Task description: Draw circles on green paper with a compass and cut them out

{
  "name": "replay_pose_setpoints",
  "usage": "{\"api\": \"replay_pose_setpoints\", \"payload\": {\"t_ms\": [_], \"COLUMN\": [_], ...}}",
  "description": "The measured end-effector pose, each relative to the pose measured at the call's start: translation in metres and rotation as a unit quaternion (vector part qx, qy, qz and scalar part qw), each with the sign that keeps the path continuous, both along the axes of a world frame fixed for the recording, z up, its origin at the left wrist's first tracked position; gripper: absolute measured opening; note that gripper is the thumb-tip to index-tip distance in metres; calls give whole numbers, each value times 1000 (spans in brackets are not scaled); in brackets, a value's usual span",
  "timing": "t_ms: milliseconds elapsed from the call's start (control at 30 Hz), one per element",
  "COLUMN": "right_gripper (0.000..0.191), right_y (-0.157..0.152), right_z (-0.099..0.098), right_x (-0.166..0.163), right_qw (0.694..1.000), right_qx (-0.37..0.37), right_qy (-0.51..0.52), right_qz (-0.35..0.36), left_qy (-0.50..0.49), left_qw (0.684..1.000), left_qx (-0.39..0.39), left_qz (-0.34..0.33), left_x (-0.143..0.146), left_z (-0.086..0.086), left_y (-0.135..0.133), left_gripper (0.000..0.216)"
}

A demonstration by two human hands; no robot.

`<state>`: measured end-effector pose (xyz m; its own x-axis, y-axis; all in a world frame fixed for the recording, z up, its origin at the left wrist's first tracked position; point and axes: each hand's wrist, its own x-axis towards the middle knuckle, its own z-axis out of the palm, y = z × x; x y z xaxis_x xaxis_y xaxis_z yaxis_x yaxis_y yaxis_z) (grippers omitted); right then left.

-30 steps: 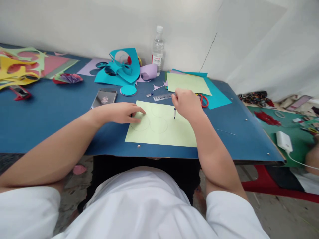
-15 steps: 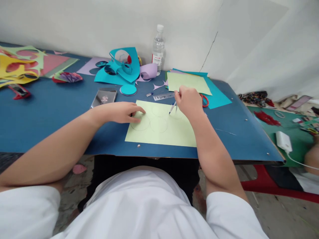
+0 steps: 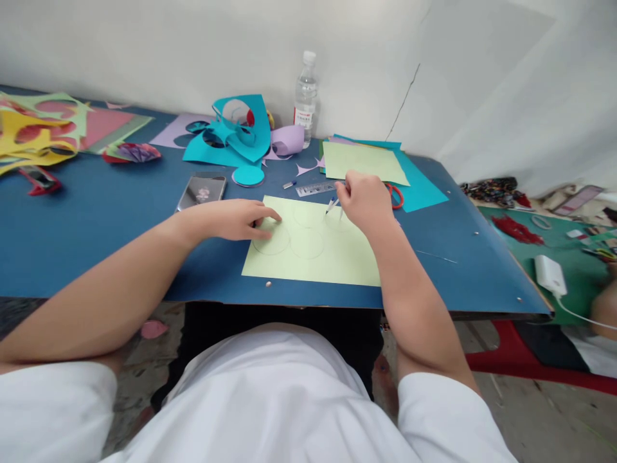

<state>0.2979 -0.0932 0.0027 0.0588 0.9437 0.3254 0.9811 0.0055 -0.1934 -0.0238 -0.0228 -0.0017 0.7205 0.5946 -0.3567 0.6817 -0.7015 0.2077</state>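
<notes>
A pale yellow-green sheet of paper (image 3: 337,260) lies near the table's front edge, with several faint pencil circles on it. My left hand (image 3: 236,219) rests at the sheet's left side, fingers apart, index finger and thumb on the paper. Over the sheet's upper right, my right hand (image 3: 367,200) pinches the top of a drawing compass (image 3: 331,206). The compass's two legs point down at the paper, one of them with a blue-and-white pen-like holder. My fingers cover the compass's top.
Behind the sheet are a clear ruler (image 3: 315,188), red-handled scissors (image 3: 397,196), stacked coloured papers (image 3: 366,162) and a water bottle (image 3: 305,103). A phone (image 3: 202,191) lies left, below cut blue paper (image 3: 231,138). Another person's arm (image 3: 606,305) shows at the right-hand green table (image 3: 523,257).
My right hand has turned slightly, and the compass's blue-and-white leg has shifted a little up and left. More of the middle circle's line shows. My left hand stays in place.
</notes>
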Motion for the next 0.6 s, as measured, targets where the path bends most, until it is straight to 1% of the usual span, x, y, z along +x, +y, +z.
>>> {"api": "replay_pose_setpoints", "payload": {"t_ms": [133,267,333,433,600], "right_gripper": [20,17,21,31,40], "right_y": [-5,-10,-12,-16,-16], "right_z": [3,10,14,19,23], "right_x": [0,3,7,16,30], "right_qw": [1000,1000,999,998,997], "right_qx": [-10,-21,-26,-36,-40], "right_qy": [4,11,21,39,60], "right_qz": [-1,-8,8,38,38], "left_qy": [-2,-4,-5,-5,-1], "left_qw": [1000,1000,1000,1000,1000], "left_qx": [-3,-8,-10,-12,-9], "left_qz": [1,7,11,14,10], "left_x": [0,1,1,1,1], "left_z": [-1,0,1,1,1], "left_y": [0,0,0,0,-1], "left_gripper": [68,69,68,68,69]}}
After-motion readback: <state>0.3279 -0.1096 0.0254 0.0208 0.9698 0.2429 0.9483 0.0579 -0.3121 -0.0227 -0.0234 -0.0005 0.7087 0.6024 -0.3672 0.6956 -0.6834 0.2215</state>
